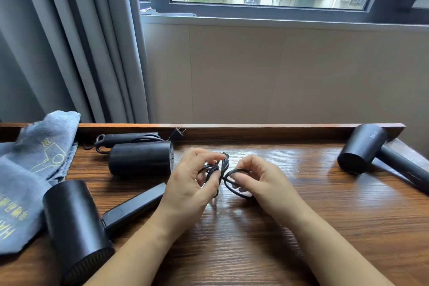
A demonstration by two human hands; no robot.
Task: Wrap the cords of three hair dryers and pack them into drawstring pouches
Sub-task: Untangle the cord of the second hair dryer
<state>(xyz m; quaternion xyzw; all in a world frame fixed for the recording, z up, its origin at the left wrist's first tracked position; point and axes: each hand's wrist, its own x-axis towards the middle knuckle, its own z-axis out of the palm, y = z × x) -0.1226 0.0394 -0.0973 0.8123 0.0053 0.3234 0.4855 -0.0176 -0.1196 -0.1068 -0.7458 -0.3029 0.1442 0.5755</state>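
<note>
Three black hair dryers lie on the wooden table (278,227). One dryer (76,223) is near the front left, its handle pointing toward my hands. A second dryer (139,158) lies behind it with its cord bundled and the plug (178,132) at the back rail. The third dryer (362,148) rests at the far right. Over the table's middle my left hand (188,183) pinches a coiled bundle of black cord (218,169). My right hand (260,181) grips a loop of the same cord. Grey drawstring pouches (34,169) with yellow print lie at the left.
A raised wooden rail (255,129) runs along the table's back edge against a beige wall under a window. Grey curtains (69,42) hang at the left. Bare tabletop lies between my hands and the right dryer.
</note>
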